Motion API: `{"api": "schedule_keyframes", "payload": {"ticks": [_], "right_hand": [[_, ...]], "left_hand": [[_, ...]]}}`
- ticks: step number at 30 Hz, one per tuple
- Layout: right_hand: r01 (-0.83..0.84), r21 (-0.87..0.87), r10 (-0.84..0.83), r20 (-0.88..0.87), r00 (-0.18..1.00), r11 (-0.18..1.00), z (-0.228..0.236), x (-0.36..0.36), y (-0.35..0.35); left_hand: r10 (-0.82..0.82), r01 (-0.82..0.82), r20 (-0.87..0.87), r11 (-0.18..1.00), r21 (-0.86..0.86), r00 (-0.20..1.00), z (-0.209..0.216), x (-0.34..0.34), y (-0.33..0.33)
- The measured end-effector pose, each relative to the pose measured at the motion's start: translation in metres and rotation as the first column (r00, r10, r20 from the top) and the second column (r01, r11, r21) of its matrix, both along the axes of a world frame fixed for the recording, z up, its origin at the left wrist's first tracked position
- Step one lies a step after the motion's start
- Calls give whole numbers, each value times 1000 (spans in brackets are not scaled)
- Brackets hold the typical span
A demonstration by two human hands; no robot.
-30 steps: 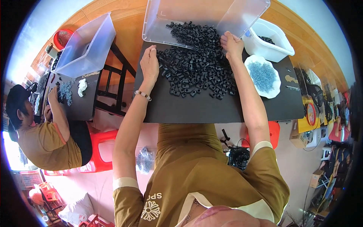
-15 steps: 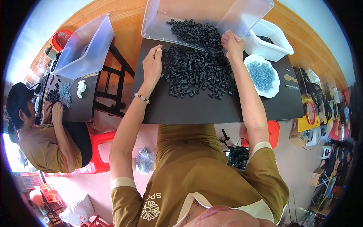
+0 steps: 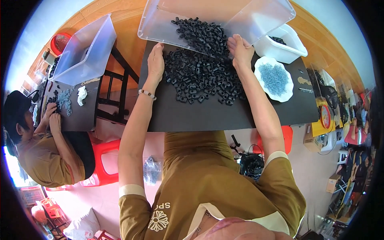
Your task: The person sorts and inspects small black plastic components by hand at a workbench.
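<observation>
A heap of small black plastic clip-like pieces (image 3: 200,78) lies on the dark table, and more black pieces sit inside a clear plastic bin (image 3: 168,22) whose open side faces me. At the heap's left edge is my left hand (image 3: 156,64), open with straight fingers, its tips by the bin's near rim. My right hand (image 3: 242,51) is at the heap's upper right, beside the pieces at the bin's mouth. Its fingers are apart and slightly bent, with nothing visibly gripped. To its right stands a white scalloped plate (image 3: 262,63) of small blue-grey translucent pieces (image 3: 275,80).
A white tub (image 3: 294,52) with black pieces stands behind the plate. At a second table on the left, a co-worker (image 3: 50,154) handles small pieces beside another clear bin (image 3: 86,54). A red stool (image 3: 286,138) is under my table's right side.
The whole view has shifted slightly left. The clear bin's near rim looks wider and its right corner sits lower. Both my hands stay at the heap's sides.
</observation>
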State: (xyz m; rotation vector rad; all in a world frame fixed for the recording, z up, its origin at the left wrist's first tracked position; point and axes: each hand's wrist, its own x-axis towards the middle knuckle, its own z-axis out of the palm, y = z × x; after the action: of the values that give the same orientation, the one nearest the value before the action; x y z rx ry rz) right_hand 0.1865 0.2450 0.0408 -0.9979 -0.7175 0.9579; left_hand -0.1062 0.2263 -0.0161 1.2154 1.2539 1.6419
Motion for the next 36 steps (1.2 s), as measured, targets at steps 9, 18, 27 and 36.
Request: {"api": "schedule_keyframes", "payload": {"ticks": [9, 18, 27, 36], "right_hand": [[-46, 10, 45, 90, 995, 999, -4, -9, 2], [-108, -55, 118, 250, 961, 993, 17, 2, 33], [-111, -43, 119, 325, 938, 993, 35, 1, 60], [-18, 13, 10, 437, 900, 1000, 10, 1, 111]], "left_hand": [[-10, -54, -604, 995, -87, 797, 31, 24, -16], [-115, 105, -765, 992, -63, 634, 18, 25, -1], [-174, 181, -731, 981, -71, 660, 22, 23, -5], [-243, 279, -743, 957, -80, 623, 22, 25, -11]]}}
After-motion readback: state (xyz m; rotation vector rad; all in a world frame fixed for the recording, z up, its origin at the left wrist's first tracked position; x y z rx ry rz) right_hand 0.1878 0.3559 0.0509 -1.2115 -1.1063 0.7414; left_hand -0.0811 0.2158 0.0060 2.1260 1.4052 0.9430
